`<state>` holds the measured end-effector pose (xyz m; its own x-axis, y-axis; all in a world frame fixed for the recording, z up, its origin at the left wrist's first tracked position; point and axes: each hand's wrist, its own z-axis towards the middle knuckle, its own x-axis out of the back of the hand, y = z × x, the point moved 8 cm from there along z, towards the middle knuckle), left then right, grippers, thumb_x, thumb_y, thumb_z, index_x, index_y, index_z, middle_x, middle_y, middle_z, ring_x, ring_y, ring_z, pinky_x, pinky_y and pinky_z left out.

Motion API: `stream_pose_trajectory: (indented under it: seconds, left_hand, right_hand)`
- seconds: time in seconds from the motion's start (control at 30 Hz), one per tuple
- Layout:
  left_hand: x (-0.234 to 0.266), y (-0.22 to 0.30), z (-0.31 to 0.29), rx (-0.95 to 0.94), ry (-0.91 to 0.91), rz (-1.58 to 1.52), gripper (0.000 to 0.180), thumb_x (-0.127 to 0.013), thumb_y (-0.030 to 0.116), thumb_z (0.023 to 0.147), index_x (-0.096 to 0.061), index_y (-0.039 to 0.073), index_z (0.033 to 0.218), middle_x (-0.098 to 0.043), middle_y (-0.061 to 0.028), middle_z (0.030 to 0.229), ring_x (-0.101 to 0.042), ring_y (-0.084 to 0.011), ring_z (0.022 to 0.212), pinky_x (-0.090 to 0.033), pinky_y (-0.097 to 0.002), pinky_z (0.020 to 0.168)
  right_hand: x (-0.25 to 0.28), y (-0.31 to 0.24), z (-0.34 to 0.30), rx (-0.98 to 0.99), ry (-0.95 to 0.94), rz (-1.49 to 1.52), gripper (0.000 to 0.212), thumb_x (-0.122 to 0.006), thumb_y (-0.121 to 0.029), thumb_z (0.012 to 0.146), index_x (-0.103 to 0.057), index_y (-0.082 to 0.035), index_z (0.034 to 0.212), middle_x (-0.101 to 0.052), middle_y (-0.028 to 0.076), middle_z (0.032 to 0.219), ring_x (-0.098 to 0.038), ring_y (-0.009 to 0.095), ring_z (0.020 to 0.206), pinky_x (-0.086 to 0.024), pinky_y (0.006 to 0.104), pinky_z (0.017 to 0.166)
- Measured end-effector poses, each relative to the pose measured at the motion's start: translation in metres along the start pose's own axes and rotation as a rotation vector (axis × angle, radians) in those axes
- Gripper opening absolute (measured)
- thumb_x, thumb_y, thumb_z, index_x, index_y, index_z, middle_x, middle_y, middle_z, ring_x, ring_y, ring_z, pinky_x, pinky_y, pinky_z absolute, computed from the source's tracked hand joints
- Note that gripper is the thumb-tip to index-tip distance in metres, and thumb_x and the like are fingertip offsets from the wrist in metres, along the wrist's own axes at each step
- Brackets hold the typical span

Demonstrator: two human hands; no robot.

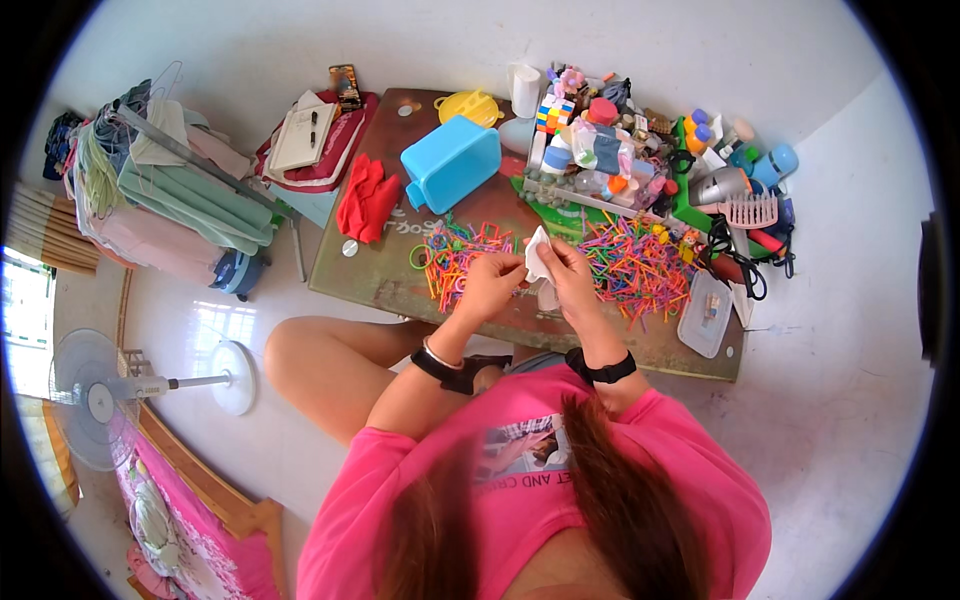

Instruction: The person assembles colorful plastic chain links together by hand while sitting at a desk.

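Note:
Over the front of the table, my right hand (571, 284) grips a folded white piece of tissue or cloth (538, 254), its pointed end sticking up. Close beside it, the fingers of my left hand (490, 285) are pinched together at the white piece's lower left edge; what they hold is too small to make out. Two heaps of thin, brightly coloured plastic sticks lie under and beside my hands: a smaller left heap (452, 262) and a wider right heap (640, 270). A green ring (418, 257) rests at the left heap's edge.
Behind the left heap a light-blue plastic bin (452, 165) lies tipped over, near a red cloth (367, 200) and a yellow strainer-like dish (468, 107). Toys, bottles and a hair dryer (722, 186) crowd the right. A clear plastic lid (706, 315) sits at the right front corner.

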<state>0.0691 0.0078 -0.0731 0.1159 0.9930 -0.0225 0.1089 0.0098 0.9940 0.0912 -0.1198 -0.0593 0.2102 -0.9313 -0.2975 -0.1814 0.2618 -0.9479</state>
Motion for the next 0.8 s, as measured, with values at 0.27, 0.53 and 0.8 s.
stream_pose_trajectory:
  seconds: [0.27,0.53,0.8]
  left_hand:
    - [-0.003,0.052,-0.014,-0.237,0.146,0.515,0.012,-0.062,0.007,0.082,-0.069,-0.002,0.086,-0.067,-0.0096,0.07,-0.064,-0.0157,0.062,-0.047,-0.027,0.057]
    - [-0.005,0.041,-0.011,-0.209,0.089,0.351,0.013,-0.064,0.008,0.084,-0.07,-0.002,0.09,-0.067,-0.0093,0.071,-0.064,-0.0153,0.066,-0.048,-0.0279,0.059]
    - [0.012,0.032,-0.006,-0.177,0.201,0.274,0.014,-0.066,0.01,0.082,-0.071,0.0,0.09,-0.066,-0.0134,0.073,-0.063,-0.0229,0.062,-0.046,-0.0328,0.057]
  right_hand:
    - [0.019,-0.008,0.004,0.06,0.114,-0.19,0.026,-0.063,-0.025,0.094,-0.067,0.0,0.09,-0.058,-0.005,0.072,-0.047,0.001,0.064,-0.035,0.0198,0.056]
    - [0.023,0.003,0.005,-0.005,0.074,-0.127,0.032,-0.06,-0.029,0.096,-0.068,-0.001,0.085,-0.061,-0.003,0.07,-0.049,0.002,0.061,-0.035,0.0197,0.055]
    - [-0.004,-0.005,-0.002,-0.119,-0.068,0.226,0.034,-0.055,-0.029,0.098,-0.067,0.002,0.106,-0.068,0.003,0.089,-0.062,0.009,0.082,-0.048,0.0217,0.071]
